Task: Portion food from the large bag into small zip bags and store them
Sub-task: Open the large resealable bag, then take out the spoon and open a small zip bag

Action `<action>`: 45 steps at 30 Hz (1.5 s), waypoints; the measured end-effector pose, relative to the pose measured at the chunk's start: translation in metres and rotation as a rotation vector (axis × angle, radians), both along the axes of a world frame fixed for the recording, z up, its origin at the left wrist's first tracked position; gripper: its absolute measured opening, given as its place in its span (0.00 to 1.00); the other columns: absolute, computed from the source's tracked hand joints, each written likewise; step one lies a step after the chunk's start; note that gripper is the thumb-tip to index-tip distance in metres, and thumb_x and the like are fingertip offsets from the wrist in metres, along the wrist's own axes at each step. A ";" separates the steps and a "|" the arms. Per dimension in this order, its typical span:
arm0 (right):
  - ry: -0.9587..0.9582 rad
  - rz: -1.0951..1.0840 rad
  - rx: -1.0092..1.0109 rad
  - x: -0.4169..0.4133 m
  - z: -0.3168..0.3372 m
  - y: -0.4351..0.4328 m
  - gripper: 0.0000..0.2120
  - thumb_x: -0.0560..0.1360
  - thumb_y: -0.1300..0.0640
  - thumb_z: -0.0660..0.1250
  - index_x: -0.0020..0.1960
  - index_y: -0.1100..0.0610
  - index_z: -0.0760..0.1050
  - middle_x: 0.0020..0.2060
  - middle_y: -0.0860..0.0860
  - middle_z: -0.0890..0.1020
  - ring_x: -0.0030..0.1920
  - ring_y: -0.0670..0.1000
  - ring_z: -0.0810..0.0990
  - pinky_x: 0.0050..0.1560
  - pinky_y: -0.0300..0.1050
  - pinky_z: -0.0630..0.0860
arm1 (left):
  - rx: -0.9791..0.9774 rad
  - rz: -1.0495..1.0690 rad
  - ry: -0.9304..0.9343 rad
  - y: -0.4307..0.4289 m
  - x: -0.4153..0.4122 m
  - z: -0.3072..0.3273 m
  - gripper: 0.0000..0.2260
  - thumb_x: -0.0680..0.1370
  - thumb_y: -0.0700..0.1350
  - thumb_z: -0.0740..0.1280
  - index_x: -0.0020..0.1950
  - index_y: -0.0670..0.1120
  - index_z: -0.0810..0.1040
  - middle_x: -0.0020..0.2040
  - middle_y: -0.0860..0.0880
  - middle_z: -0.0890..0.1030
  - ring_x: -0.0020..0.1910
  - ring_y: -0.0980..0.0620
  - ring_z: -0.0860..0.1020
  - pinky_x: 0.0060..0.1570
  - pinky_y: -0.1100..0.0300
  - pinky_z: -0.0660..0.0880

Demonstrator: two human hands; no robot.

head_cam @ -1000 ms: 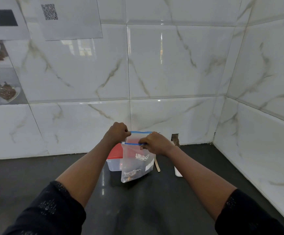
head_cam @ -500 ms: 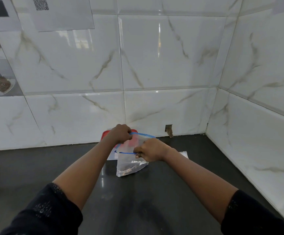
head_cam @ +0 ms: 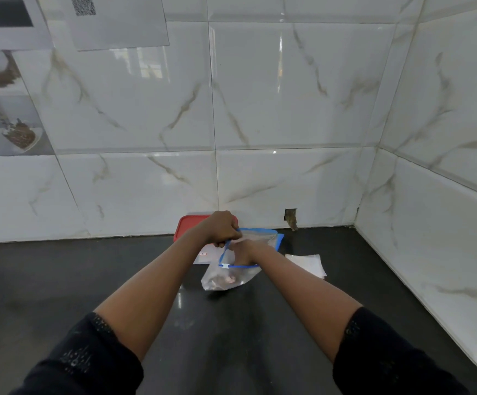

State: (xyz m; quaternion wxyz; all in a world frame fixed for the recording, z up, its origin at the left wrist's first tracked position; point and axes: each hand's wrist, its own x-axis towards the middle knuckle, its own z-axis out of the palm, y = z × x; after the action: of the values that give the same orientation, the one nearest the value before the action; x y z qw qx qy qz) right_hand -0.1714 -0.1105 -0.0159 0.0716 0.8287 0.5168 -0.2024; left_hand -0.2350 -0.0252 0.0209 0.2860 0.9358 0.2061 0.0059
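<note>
A zip bag [head_cam: 244, 277] holding a little food [head_cam: 224, 279] rests on the dark table [head_cam: 89, 280], in front of a red-lidded container [head_cam: 190, 223]. The left hand [head_cam: 222, 228] has its grip closed on the bag's blue rim, probably to hold the mouth wide for the right hand [head_cam: 244, 252]. I cannot tell the right hand's grip.

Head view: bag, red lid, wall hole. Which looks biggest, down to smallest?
1. bag
2. red lid, partly hidden behind the left hand, so less sure
3. wall hole
</note>
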 end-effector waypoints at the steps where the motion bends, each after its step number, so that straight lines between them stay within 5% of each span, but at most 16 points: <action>1: -0.009 -0.019 0.067 0.001 -0.005 0.003 0.29 0.77 0.50 0.63 0.74 0.57 0.59 0.68 0.57 0.69 0.67 0.58 0.70 0.66 0.53 0.69 | 0.009 0.007 -0.013 0.001 -0.001 0.001 0.07 0.73 0.36 0.64 0.37 0.36 0.78 0.24 0.45 0.72 0.16 0.57 0.68 0.23 0.65 0.70; 4: 0.006 -0.082 0.162 0.002 -0.019 0.008 0.31 0.74 0.49 0.67 0.72 0.57 0.61 0.64 0.56 0.74 0.63 0.56 0.74 0.63 0.52 0.73 | 0.021 0.003 -0.018 0.003 -0.004 0.001 0.09 0.73 0.36 0.63 0.45 0.33 0.81 0.25 0.46 0.73 0.17 0.57 0.69 0.23 0.68 0.70; 8: -0.034 0.028 -0.027 0.000 -0.023 0.001 0.28 0.77 0.60 0.63 0.74 0.58 0.59 0.66 0.58 0.71 0.64 0.57 0.72 0.62 0.49 0.71 | -0.010 -0.023 0.145 0.000 -0.011 -0.011 0.12 0.72 0.37 0.63 0.53 0.39 0.80 0.27 0.47 0.72 0.22 0.53 0.70 0.25 0.65 0.69; 13: -0.023 0.133 -0.076 0.009 -0.002 -0.011 0.19 0.77 0.66 0.57 0.67 0.63 0.71 0.63 0.58 0.74 0.63 0.57 0.72 0.55 0.46 0.69 | -0.091 -0.031 0.185 -0.004 -0.009 -0.011 0.12 0.73 0.40 0.63 0.54 0.44 0.81 0.28 0.48 0.67 0.25 0.52 0.63 0.26 0.63 0.62; 16: 0.182 0.070 0.114 0.018 0.024 -0.031 0.17 0.74 0.66 0.62 0.63 0.63 0.77 0.55 0.54 0.82 0.53 0.48 0.78 0.48 0.39 0.69 | -0.092 -0.054 0.089 -0.007 -0.002 0.003 0.09 0.74 0.42 0.63 0.49 0.45 0.81 0.27 0.50 0.68 0.24 0.55 0.63 0.28 0.61 0.62; 18: 0.439 -0.064 0.301 0.029 0.033 -0.045 0.14 0.73 0.70 0.64 0.56 0.67 0.79 0.39 0.48 0.84 0.38 0.40 0.78 0.41 0.30 0.71 | -0.066 -0.068 -0.023 -0.014 0.007 0.012 0.08 0.75 0.44 0.63 0.48 0.47 0.81 0.26 0.52 0.71 0.24 0.55 0.66 0.29 0.61 0.66; 20: 0.801 -0.307 0.506 0.039 0.039 -0.059 0.07 0.72 0.73 0.63 0.48 0.70 0.79 0.34 0.52 0.82 0.35 0.44 0.79 0.38 0.30 0.77 | -0.090 -0.044 -0.151 -0.025 0.020 0.019 0.08 0.75 0.44 0.64 0.49 0.47 0.83 0.26 0.53 0.75 0.25 0.54 0.68 0.29 0.63 0.67; 22: 0.942 -0.459 0.635 0.052 0.041 -0.071 0.05 0.73 0.72 0.65 0.41 0.65 0.77 0.36 0.56 0.81 0.35 0.48 0.81 0.35 0.34 0.80 | -0.131 -0.015 -0.237 -0.038 0.035 0.022 0.09 0.74 0.42 0.64 0.48 0.44 0.83 0.24 0.54 0.75 0.23 0.56 0.68 0.30 0.63 0.68; 24: 0.890 -0.562 0.700 0.064 0.038 -0.083 0.06 0.72 0.69 0.66 0.39 0.61 0.77 0.35 0.55 0.81 0.33 0.47 0.79 0.33 0.35 0.77 | -0.102 -0.007 -0.259 -0.056 0.051 0.022 0.10 0.74 0.41 0.63 0.49 0.43 0.83 0.25 0.52 0.76 0.23 0.58 0.70 0.31 0.64 0.70; 29: 0.656 -0.959 0.799 0.108 -0.002 -0.112 0.06 0.70 0.71 0.66 0.45 0.67 0.79 0.36 0.58 0.81 0.28 0.50 0.75 0.27 0.38 0.74 | -0.185 0.050 -0.300 -0.110 0.095 -0.006 0.10 0.74 0.38 0.61 0.46 0.40 0.82 0.45 0.41 0.84 0.41 0.51 0.78 0.52 0.59 0.74; 31: 0.574 -1.095 0.788 0.123 -0.029 -0.124 0.08 0.70 0.71 0.66 0.49 0.69 0.79 0.42 0.62 0.82 0.31 0.52 0.76 0.25 0.41 0.72 | -0.375 0.104 -0.331 -0.134 0.110 -0.027 0.11 0.75 0.37 0.62 0.52 0.40 0.81 0.50 0.39 0.83 0.43 0.50 0.79 0.58 0.55 0.75; 34: 0.525 -1.207 0.762 0.137 -0.065 -0.138 0.10 0.71 0.69 0.65 0.51 0.70 0.78 0.51 0.65 0.81 0.41 0.58 0.80 0.30 0.44 0.75 | -0.371 0.090 -0.257 -0.162 0.128 -0.064 0.15 0.76 0.37 0.61 0.62 0.41 0.77 0.61 0.44 0.79 0.60 0.49 0.77 0.65 0.59 0.69; 38: 0.397 -1.291 0.661 0.149 -0.103 -0.151 0.11 0.72 0.65 0.67 0.53 0.67 0.79 0.53 0.62 0.81 0.51 0.59 0.83 0.51 0.49 0.81 | -0.295 0.141 -0.131 -0.165 0.143 -0.106 0.19 0.75 0.33 0.59 0.66 0.40 0.73 0.67 0.43 0.74 0.67 0.48 0.70 0.66 0.61 0.63; 45: 0.393 -1.277 0.628 0.156 -0.120 -0.144 0.16 0.73 0.56 0.71 0.56 0.64 0.76 0.56 0.60 0.79 0.55 0.60 0.80 0.51 0.48 0.77 | -0.196 0.378 0.082 -0.131 0.159 -0.151 0.16 0.78 0.37 0.57 0.65 0.37 0.70 0.64 0.38 0.72 0.63 0.42 0.71 0.62 0.55 0.70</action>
State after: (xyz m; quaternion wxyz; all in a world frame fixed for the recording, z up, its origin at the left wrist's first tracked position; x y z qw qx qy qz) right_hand -0.0153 -0.2540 -0.1359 -0.3945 0.8982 -0.0294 -0.1918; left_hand -0.0762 -0.1559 -0.1305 0.3609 0.8477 0.3889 0.0015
